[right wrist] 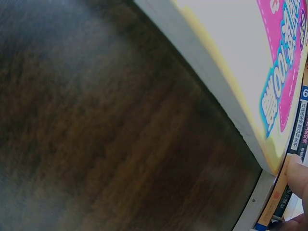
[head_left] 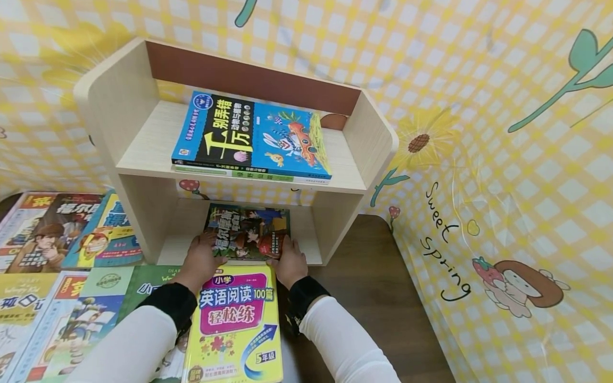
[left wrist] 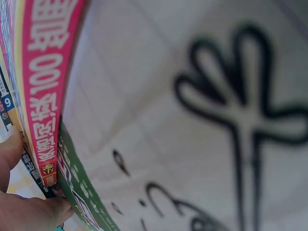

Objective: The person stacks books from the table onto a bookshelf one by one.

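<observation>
A dark storybook with a busy comic-style cover lies flat on the lower shelf. My left hand grips its near left corner. At the near right corner my right hand holds it, with the thumb against dark spines stacked there in the right wrist view. The left wrist view shows my left thumb and a finger at the edge of that stack. Just in front of the shelf, between my forearms, lies a yellow English reading workbook with a pink title panel.
A small wooden bookshelf stands against the checked wall cloth. On its upper shelf rests a blue picture book atop another. Several books, including a green diary, are spread out at the left. Brown wooden table shows at the right.
</observation>
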`<state>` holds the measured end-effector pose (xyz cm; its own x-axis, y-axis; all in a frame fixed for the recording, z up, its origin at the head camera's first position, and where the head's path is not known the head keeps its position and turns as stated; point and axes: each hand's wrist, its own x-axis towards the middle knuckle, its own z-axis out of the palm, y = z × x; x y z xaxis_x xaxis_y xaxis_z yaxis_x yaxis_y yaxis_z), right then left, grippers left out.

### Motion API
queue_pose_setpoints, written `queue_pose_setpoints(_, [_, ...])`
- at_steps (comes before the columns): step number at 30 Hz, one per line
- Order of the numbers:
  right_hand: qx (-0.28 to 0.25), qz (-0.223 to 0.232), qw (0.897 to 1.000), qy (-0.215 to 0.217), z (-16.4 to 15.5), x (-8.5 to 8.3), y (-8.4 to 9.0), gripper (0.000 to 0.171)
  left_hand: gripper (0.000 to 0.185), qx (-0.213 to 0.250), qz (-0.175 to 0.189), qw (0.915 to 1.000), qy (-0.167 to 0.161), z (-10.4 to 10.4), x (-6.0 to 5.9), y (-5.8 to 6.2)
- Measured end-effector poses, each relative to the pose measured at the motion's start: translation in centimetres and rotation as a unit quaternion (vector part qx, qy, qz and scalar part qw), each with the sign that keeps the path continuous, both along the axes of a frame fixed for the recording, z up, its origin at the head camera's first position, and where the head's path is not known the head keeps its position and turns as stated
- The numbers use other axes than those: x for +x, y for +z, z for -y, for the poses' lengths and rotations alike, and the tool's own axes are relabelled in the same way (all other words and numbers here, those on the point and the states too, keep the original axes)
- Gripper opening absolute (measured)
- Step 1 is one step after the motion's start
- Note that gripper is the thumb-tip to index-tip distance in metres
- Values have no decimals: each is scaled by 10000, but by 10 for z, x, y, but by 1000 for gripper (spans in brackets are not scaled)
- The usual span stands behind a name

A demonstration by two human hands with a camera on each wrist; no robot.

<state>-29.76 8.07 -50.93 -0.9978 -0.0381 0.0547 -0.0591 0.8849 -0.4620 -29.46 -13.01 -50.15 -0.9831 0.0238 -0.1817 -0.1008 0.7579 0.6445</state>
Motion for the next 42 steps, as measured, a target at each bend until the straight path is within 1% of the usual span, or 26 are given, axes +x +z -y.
queue_pose_setpoints(2, [45,-30,10000,7,0,1,1,75,60,48,11,10000,3,-1,2,2])
queue_pose_setpoints(8, [79,-123,9999,32,-2,1,0,75,62,274,-132,9995,38,-3,6,3])
queue_pose_setpoints(15, [-24,-70,10000,1,-2,2,0,76,64,231,-268,9993,95,-3,8,0])
queue_pose_setpoints(19, [-33,-32,10000,5,-3,2,-2,76,65,183,-263,9994,110,-3,9,-2])
queue_pose_setpoints(23, [28,-144,9999,35,-3,3,-4,75,65,173,-289,9994,88,-4,11,-1])
queue_pose_setpoints(26, [-26,-265,9996,44,-4,5,-4,76,67,240,-318,9992,91,-4,13,0])
queue_pose_setpoints(28, [-71,-317,9994,70,-5,7,-4,76,66,224,-367,9991,70,-4,15,1])
queue_pose_setpoints(30, [-122,-404,9990,122,-5,9,-2,78,65,181,-495,9986,56,-2,16,2])
queue_pose_setpoints(33, [-146,-342,9990,262,-6,13,1,81,67,140,-629,9979,119,2,19,6])
queue_pose_setpoints(37, [-359,48,9972,653,-12,24,9,85,81,111,-495,9984,250,9,23,9])
queue_pose_setpoints(40, [-317,266,9948,926,-19,36,13,86,89,-6,-429,9989,181,14,29,7])
queue_pose_setpoints(42, [-183,323,9944,990,-24,44,14,88,91,-62,-473,9988,112,17,35,5])
